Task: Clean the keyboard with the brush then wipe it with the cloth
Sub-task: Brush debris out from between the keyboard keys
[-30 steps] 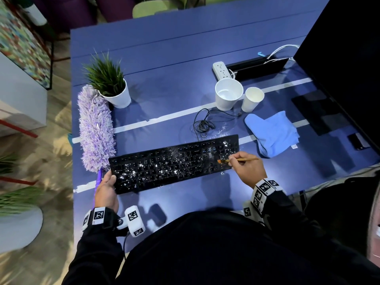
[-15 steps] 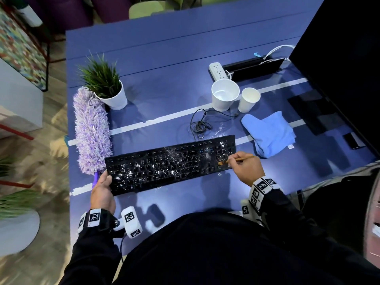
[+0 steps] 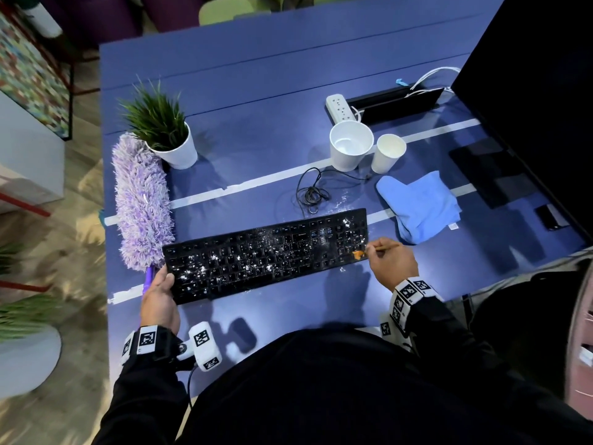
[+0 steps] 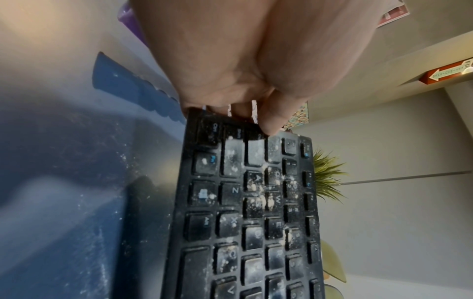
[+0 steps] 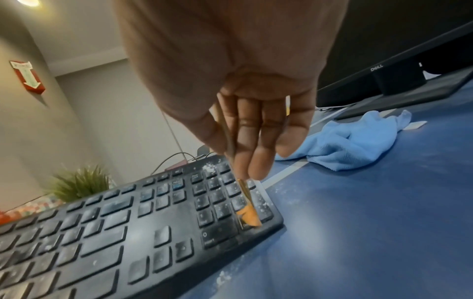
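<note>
Two hands bracket the powder-flecked keyboard (image 3: 266, 254), its long axis running between them: the left hand (image 3: 159, 297) grips its left end while the right hand (image 3: 392, 262) pinches the brush (image 5: 247, 214) on the right end's keys, cloth (image 3: 420, 205) just beyond.

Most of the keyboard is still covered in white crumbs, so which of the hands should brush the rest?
The right hand: it already holds the brush, bristles on the keyboard at its right end. The left hand grips the left end, steadying it.
</note>
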Demonstrator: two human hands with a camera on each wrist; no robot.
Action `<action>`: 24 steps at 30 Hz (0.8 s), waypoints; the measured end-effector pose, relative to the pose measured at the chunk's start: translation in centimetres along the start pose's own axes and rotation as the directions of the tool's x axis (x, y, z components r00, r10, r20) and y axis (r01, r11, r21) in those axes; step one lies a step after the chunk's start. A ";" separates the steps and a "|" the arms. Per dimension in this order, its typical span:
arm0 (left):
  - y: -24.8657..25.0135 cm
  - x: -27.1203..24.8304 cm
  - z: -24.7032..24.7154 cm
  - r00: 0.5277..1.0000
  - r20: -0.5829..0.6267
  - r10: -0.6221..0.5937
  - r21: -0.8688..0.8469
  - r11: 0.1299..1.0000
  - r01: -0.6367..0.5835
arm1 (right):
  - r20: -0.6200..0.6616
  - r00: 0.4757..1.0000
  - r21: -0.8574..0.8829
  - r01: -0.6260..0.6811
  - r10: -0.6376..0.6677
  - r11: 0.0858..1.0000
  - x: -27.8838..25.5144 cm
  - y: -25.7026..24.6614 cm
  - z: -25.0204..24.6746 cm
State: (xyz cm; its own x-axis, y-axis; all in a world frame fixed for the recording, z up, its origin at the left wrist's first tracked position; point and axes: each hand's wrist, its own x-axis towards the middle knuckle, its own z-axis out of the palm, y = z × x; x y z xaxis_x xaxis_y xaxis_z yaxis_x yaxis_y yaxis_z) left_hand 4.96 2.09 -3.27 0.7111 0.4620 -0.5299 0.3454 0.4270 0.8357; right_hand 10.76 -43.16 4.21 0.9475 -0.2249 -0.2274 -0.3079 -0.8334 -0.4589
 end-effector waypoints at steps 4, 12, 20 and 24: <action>0.5 -0.2 0.1 1.000 -0.019 0.003 0.018 1.000 -0.003 | 0.018 0.996 0.174 0.081 -0.085 0.981 0.5 -0.2 0.0; 0.3 -0.4 0.3 0.999 -0.034 -0.012 0.032 0.999 0.013 | -0.077 0.997 0.082 -0.025 0.032 0.996 1.1 0.2 -0.8; -0.2 0.6 -0.7 1.000 -0.004 0.004 0.017 1.000 -0.004 | 0.091 0.994 0.037 -0.057 0.053 0.998 1.2 2.0 -0.1; 0.5 -0.2 -0.2 0.999 -0.050 0.003 -0.002 1.000 -0.003 | -0.045 0.999 0.146 0.037 -0.031 0.989 0.4 1.6 -0.1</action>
State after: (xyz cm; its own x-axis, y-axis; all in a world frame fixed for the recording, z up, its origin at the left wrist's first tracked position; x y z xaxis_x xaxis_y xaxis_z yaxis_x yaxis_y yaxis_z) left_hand 4.87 2.41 -2.82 0.6806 0.5017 -0.5339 0.3422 0.4268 0.8371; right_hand 10.70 -44.64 3.50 0.9595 -0.2214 -0.1741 -0.2816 -0.7583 -0.5879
